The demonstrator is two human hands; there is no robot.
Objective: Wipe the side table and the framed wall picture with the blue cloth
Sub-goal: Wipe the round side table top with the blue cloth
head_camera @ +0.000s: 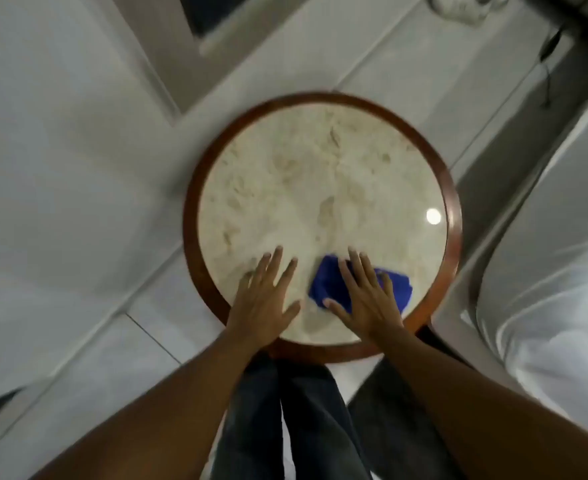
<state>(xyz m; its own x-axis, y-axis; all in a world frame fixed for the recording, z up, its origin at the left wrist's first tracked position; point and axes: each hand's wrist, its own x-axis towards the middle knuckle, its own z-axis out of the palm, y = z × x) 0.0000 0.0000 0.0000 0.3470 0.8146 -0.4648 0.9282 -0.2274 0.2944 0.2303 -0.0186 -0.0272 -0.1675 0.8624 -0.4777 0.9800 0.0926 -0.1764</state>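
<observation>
A round side table (323,188) with a cream marble top and a dark wooden rim stands right below me. The blue cloth (327,282) lies crumpled on the near right part of the top. My right hand (365,296) presses flat on the cloth with fingers spread. My left hand (264,296) rests flat on the bare marble to the left of the cloth, fingers apart, holding nothing. The framed wall picture is not clearly in view.
A white upholstered seat or bed (548,244) runs along the right side, close to the table. White wall panels and a dark framed opening (213,15) lie beyond the table. My legs in dark trousers (292,420) stand at the table's near edge.
</observation>
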